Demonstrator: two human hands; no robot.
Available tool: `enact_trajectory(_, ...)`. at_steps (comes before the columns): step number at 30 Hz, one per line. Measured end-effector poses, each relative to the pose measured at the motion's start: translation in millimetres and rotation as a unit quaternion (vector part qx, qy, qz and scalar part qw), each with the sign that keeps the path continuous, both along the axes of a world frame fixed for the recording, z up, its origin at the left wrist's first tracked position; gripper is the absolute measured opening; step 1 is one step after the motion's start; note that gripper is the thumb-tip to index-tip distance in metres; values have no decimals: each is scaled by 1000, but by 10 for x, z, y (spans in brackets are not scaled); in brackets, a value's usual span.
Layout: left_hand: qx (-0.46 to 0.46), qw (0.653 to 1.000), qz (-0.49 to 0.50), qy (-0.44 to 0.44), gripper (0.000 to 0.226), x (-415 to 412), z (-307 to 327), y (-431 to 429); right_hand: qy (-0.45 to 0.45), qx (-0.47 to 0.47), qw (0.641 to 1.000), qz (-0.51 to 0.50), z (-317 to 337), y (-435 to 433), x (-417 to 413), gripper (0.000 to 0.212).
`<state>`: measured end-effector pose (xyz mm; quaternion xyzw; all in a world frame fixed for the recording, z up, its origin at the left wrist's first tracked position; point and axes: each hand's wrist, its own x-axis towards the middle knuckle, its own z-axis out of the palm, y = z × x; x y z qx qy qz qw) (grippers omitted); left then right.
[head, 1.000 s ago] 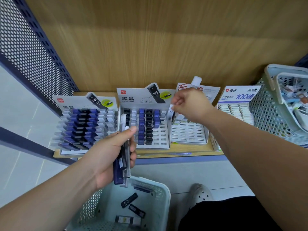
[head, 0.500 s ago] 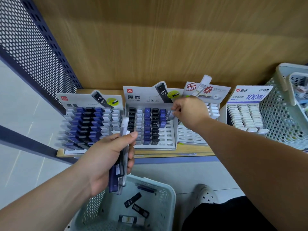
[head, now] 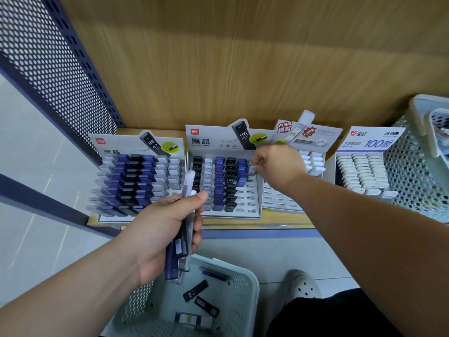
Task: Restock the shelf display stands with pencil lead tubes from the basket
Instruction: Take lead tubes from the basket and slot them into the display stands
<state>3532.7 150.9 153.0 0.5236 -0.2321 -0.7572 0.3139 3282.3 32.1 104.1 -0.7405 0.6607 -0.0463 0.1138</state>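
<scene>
Nearest, the basket (head: 250, 288), its near side cut off, holds at least four loose lead tubes (head: 195, 291). The left hand (head: 165, 229) grips a bundle of tubes (head: 181, 251), too overlapped to count. Four display stands (head: 211, 142) sit on the shelf (head: 243, 223). The right hand (head: 277, 166) pinches one blurred pale tube (head: 252, 167) at the second stand's right column.

From my end, the shelf's back panel (head: 243, 57) reads as matt wood-grain board. The side panel (head: 56, 69) looks like perforated sheet metal under dull dark-blue paint. I take the display stand (head: 211, 142) for smooth printed card, the lead tubes (head: 188, 183) for glossy plastic, some clear and some tinted blue, and the basket (head: 252, 283) for pale, matt, perforated plastic.
</scene>
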Motion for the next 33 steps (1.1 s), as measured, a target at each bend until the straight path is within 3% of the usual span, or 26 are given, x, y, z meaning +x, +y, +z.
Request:
enact_trajectory(7, -2, 1000, -5, 1, 32, -12, -2, -2, 153, -19, 985, 82, -56, 11, 42, 30)
enact_trajectory(11, -11, 1000, -14, 2, 29, -51, -2, -13, 166, -29, 982, 89, -11, 22, 17, 25)
enact_trajectory(13, -18, 1000, -18, -2, 28, -65, -6, -9, 65, -29, 996, 52, 85, 20, 64, 19)
enact_trajectory(15, -24, 999, -22, -8, 29, -83, -13, -5, -136, 45, 990, 9, 238, 48, 183, 20)
enact_trajectory(17, -29, 999, -26, -20, 29, -114, -20, -1, -306, 184, 934, 1, 430, 116, 338, 34)
enact_trajectory(18, -31, 999, -26, -27, 29, -130, -23, 2, -337, 234, 912, 13, 517, 157, 411, 40)
enact_trajectory(20, -31, 998, -33, -38, 28, -164, -27, 12, -350, 284, 891, 54, 641, 229, 524, 42)
enact_trajectory(26, -28, 996, -65, -52, 24, -209, -29, 49, -389, 319, 862, 68, 744, 329, 566, 6)
enact_trajectory(30, -44, 997, -54, -38, 18, -203, -31, 41, -452, 304, 838, 24, 792, 279, 403, 17)
enact_trajectory(33, -57, 998, -15, -30, 16, -190, -31, 7, -445, 312, 839, 40, 808, 268, 280, 26)
